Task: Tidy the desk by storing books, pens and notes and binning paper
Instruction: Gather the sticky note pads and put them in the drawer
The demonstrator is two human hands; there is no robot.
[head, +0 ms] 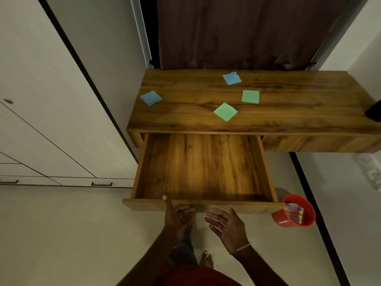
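Observation:
A wooden desk (288, 112) carries several sticky-note pads: a blue one (151, 98) at the left, another blue one (232, 78) at the back, a green one (250, 96) and a second green one (225, 111) near the front edge. The left drawer (142, 162) is pulled far out and holds nothing. My left hand (177, 217) is at the drawer's front panel, thumb up on its top edge, fingers curled loosely below. Just below the panel, my right hand (228, 226) is spread, palm up, holding nothing.
A red bin (309, 211) with crumpled paper inside stands on the floor right of the drawer. A dark object (374, 112) sits at the desk's right edge. White wardrobe doors (51, 120) fill the left. A curtain (247, 32) hangs behind the desk.

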